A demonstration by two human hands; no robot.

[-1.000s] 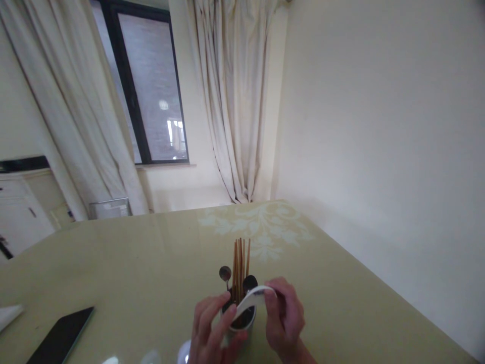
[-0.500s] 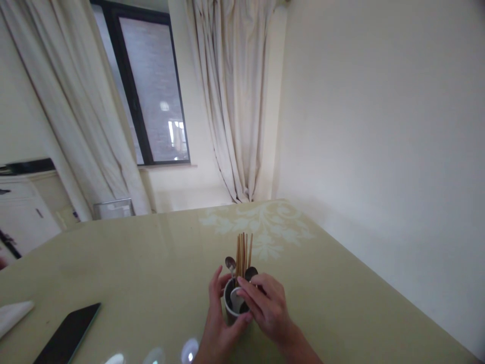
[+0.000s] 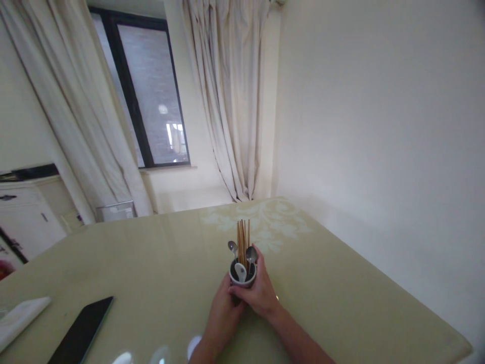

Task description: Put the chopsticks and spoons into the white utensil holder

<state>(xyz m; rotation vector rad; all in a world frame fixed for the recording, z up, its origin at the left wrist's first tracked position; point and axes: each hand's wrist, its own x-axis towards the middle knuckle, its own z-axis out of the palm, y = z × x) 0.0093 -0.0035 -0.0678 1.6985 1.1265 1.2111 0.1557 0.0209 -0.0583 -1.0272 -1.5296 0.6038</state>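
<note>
Both hands are wrapped round a dark cup with a pale rim. My left hand grips its left side, and my right hand closes on the right and front, its thumb across the near side. Several wooden chopsticks stand upright in the cup. A metal spoon leans at the left and another metal spoon at the right, bowls up. In front of the chopsticks sits a white spoon. The fingers hide much of the cup's outside.
The cup is over a pale green table with a white floral pattern. A black tablet-like slab lies at the left, beside a white object. A wall runs along the table's right side.
My right hand has left the white spoon and now holds the cup's side. The cup has shifted away from me, slightly right. My left hand still holds it.
</note>
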